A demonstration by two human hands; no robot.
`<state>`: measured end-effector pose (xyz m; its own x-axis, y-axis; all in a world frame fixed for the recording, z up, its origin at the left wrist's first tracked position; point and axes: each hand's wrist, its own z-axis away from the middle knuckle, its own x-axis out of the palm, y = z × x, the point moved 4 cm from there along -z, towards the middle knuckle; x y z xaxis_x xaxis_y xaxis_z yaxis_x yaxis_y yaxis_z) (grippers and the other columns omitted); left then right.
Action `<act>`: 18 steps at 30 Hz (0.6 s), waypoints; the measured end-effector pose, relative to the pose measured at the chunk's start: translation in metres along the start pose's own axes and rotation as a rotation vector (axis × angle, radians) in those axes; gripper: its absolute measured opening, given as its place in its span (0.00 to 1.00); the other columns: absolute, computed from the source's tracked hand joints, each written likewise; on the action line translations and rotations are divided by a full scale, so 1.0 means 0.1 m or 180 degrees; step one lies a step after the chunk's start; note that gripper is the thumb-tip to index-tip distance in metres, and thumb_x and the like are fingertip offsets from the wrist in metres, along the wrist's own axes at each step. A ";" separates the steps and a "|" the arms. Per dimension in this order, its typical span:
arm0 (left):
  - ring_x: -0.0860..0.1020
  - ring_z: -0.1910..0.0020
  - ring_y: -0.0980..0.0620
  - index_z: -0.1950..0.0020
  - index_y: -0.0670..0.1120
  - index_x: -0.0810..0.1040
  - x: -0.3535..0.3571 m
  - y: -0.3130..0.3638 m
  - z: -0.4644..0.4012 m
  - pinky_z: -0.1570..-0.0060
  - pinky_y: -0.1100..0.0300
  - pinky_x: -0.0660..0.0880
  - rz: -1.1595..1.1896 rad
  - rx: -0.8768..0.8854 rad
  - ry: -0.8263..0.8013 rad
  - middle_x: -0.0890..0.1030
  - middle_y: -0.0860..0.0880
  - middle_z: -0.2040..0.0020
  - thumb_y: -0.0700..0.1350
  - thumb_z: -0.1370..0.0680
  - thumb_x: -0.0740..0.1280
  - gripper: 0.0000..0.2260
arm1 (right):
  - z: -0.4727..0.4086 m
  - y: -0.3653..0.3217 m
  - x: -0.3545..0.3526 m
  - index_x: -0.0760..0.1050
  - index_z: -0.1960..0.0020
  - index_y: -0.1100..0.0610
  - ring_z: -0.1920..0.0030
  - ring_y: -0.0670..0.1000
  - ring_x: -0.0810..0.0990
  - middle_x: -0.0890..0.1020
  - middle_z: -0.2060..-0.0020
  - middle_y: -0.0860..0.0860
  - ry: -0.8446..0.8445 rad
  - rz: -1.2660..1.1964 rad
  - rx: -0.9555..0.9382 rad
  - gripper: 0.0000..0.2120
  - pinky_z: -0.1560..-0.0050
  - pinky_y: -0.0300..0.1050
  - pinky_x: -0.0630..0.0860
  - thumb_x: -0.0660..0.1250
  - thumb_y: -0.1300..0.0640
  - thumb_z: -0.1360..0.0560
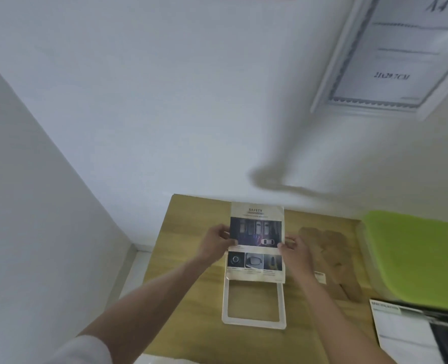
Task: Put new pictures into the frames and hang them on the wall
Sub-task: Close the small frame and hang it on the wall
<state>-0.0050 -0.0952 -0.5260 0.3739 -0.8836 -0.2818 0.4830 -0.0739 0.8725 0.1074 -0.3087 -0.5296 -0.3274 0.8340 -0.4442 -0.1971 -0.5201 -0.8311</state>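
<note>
A person's 2 hands held a printed sheet headed "SAFETY" above a wooden table. The left hand pinched its left edge and the right hand its right edge, fingers clamped at mid-height. The sheet's long axis ran away from the person. A flat white frame lay just nearer than the fingers, partly under the sheet, seemingly empty. Both hands were equally close.

A printed "SAFETY" page with car photos overlaps the top of a white frame lying flat. Another framed sheet hangs at two o'clock.
</note>
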 end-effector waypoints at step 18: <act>0.78 0.51 0.48 0.27 0.49 0.62 0.46 -0.56 0.42 0.54 0.57 0.75 -0.2450 0.0266 -0.0242 0.76 0.48 0.44 0.52 0.29 0.74 0.35 | 0.34 0.62 0.10 0.65 0.24 0.47 0.42 0.53 0.76 0.70 0.36 0.52 -0.0655 0.1827 -0.0136 0.27 0.51 0.43 0.72 0.64 0.57 0.22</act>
<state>-0.0478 -0.1510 -0.5708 -0.0994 -0.5983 -0.7951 0.5222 -0.7115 0.4702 0.0603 -0.3388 -0.5747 -0.5431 0.3679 -0.7548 0.0996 -0.8644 -0.4929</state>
